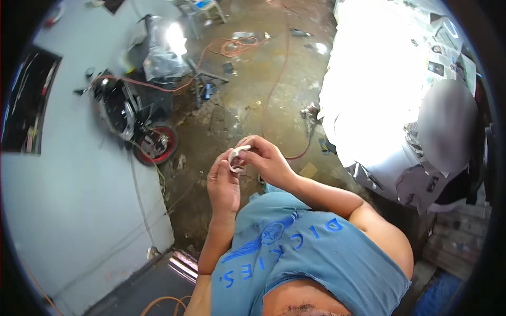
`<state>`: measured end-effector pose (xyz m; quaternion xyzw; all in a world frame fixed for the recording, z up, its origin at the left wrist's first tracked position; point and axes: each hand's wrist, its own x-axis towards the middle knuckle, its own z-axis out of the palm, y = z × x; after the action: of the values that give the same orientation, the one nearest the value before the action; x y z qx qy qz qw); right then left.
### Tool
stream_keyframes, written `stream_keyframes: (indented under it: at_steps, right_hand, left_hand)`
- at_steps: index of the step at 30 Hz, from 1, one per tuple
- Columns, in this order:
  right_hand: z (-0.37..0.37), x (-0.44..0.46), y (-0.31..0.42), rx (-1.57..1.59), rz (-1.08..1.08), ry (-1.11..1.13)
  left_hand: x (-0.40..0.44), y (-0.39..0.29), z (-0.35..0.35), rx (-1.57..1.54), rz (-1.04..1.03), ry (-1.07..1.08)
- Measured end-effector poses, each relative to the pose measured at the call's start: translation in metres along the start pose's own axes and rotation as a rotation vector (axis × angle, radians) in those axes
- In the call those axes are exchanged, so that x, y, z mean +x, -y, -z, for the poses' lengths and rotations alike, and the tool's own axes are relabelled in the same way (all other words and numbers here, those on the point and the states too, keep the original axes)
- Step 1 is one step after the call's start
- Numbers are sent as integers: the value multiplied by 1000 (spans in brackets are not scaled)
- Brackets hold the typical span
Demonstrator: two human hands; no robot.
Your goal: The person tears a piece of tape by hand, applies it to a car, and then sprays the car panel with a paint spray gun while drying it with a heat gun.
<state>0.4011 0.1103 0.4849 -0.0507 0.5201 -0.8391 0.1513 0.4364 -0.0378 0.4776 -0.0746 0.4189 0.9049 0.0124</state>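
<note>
Both hands meet in front of my chest around a small white curled strip (233, 156), bent into a loop. I cannot tell its material. My left hand (223, 184) pinches the loop's near-left side between thumb and fingers. Against its upper right side, my right hand (263, 158) is closed, with thumb and bent forefinger on the strip. Fingers hide part of the strip. Below the hands is the blue shirt (316, 253) that I wear.
A motorcycle (126, 116) with a red-rimmed wheel stands by the pale wall at left. An orange hose (234, 47) lies coiled on the wet-looking floor. White sheeting (374, 68) and newspaper (440, 66) cover a large object at right. A grey blur hides something there.
</note>
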Motion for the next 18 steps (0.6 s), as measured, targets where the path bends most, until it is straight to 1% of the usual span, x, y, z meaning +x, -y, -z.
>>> stream_keyframes:
  at_steps: [1, 4, 5, 8, 11, 14, 16, 18]
  right_hand:
    - [6, 19, 11, 8, -4, -4]
    - [32, 67, 20, -64, 76, -40]
    - [38, 79, 25, -84, 40, -74]
    - [56, 101, 39, -51, 39, -164]
    - [75, 117, 41, -27, 41, -321]
    - [77, 130, 40, 81, 83, -575]
    - [87, 137, 36, 134, 106, -631]
    - [91, 146, 39, -74, 53, -632]
  left_hand:
    - [21, -2, -6, 4, 13, 5]
    - [81, 0, -14, 47, 67, 18]
    - [100, 2, -20, 49, 92, 15]
    - [145, 10, -32, -28, 210, 37]
    - [184, 21, -47, -28, 354, 70]
    - [219, 35, -53, -50, 449, 90]
    - [241, 38, -62, -66, 519, 175]
    - [262, 45, -68, -82, 610, 254]
